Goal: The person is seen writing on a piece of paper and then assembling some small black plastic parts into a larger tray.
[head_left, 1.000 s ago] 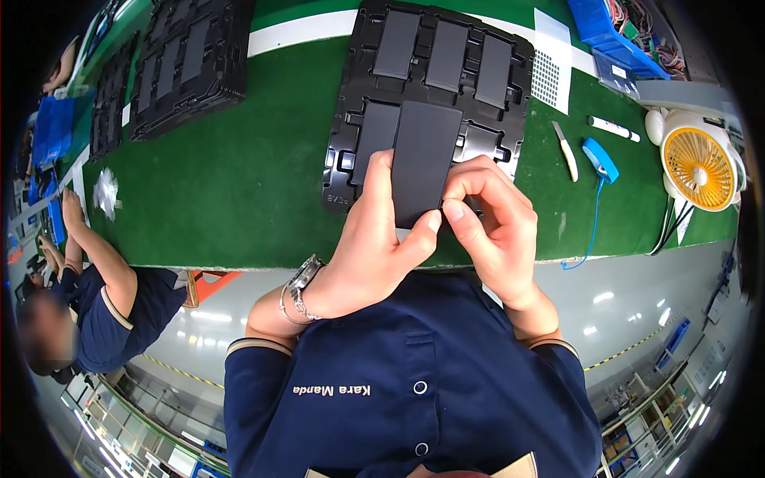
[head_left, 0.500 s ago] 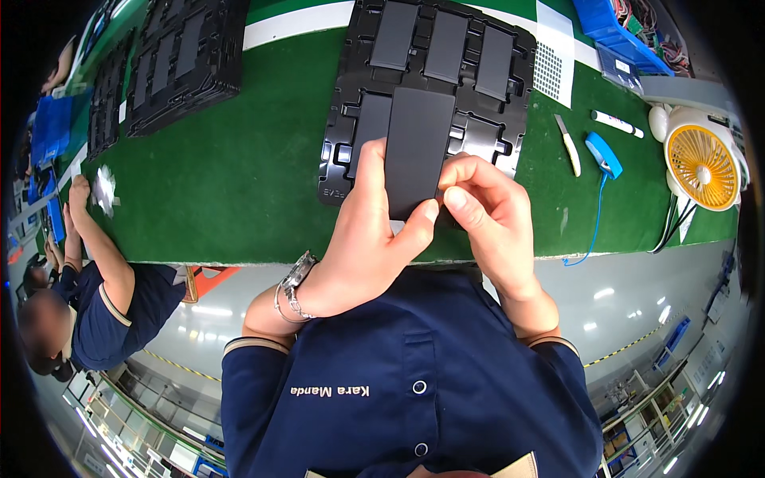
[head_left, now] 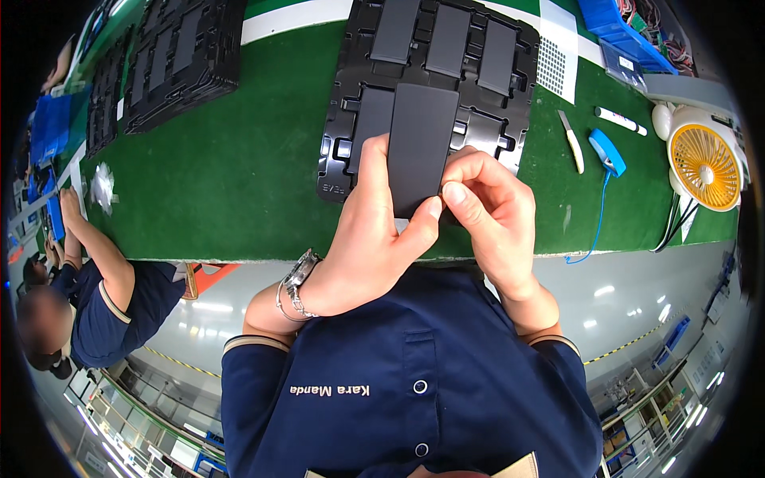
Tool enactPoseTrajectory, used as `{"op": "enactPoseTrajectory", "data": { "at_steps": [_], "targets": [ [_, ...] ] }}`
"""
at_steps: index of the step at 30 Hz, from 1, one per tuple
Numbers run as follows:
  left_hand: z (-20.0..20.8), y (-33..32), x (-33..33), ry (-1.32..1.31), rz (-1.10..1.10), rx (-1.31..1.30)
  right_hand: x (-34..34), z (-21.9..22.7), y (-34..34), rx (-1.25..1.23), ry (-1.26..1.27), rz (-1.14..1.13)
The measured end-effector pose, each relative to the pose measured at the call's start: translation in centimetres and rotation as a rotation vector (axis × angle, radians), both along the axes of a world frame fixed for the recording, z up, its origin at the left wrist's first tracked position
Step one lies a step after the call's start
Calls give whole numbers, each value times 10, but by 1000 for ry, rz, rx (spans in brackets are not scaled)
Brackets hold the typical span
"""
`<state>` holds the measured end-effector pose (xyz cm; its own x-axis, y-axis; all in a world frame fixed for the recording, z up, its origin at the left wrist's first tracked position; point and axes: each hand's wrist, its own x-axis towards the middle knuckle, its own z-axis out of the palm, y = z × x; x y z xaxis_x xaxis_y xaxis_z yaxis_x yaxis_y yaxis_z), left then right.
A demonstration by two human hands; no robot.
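A flat, dark grey rectangular block (head_left: pixel 425 147) is held over the near part of a black moulded tray (head_left: pixel 339 131). My left hand (head_left: pixel 381 219) grips it, fingers along its left side and thumb at its near end. At the block's near right corner, my right hand (head_left: pixel 496 211) has thumb and forefinger pinched together. Whatever lies between those two fingertips is too small to make out. Similar grey blocks (head_left: pixel 449 40) lie in the tray's pockets, and one pocket (head_left: pixel 484 131) right of the held block shows bare black plastic.
Stacked black trays (head_left: pixel 187 64) stand at far left. Rightward lie a sticker sheet (head_left: pixel 558 60), a knife (head_left: pixel 571 143), a marker (head_left: pixel 620 121), a blue corded clip (head_left: pixel 607 153) and a fan (head_left: pixel 704 167). A blue bin (head_left: pixel 629 36) holds wires. A co-worker (head_left: pixel 103 295) is at left.
The view has shifted slightly. Both my hands keep nearly the same pose at the block's near end, with the right fingertips still pinched. The co-worker's arm has moved a little.
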<state>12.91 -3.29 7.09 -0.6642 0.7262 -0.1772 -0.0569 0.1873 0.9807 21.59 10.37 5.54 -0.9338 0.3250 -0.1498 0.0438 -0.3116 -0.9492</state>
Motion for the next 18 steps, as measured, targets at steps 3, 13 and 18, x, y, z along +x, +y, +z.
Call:
{"op": "enactPoseTrajectory", "data": {
  "at_steps": [3, 13, 18],
  "targets": [
    [0, 1, 0, -20, 10, 20, -1, 1, -1, -7, 8, -9],
    [1, -1, -5, -481, -32, 154, -4, -4, 11, -18, 50, -2],
    [-14, 4, -9, -1531, -319, 385, -10, -17, 36, 482, 71, -28]
  ]
}}
